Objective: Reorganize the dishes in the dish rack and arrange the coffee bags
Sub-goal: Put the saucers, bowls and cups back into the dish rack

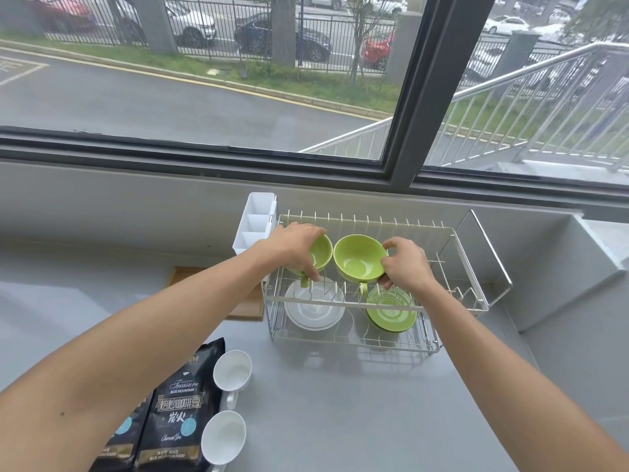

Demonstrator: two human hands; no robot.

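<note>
Dish step in hand. Left hand (295, 247) grips left green cup (318, 255), right hand (405, 265) grips right green cup (359, 261); both cups on upper tier of wire dish rack (476, 303). Below: white saucers (315, 308), green saucers (391, 311). Two white cups (233, 369) + coffee bags (180, 410) wait on counter (340, 403), near left. Next, prob.: lift cups clear w/o catching handles on wires.

I see a grey countertop (340, 403) running under the window, with a two-tier wire dish rack (374, 332) standing on it toward the back and a wooden board (250, 306) lying just left of the rack. At the near left edge two black coffee bags (177, 410) lie flat side by side, and two white cups (233, 369) rest on their sides just right of them.
</note>
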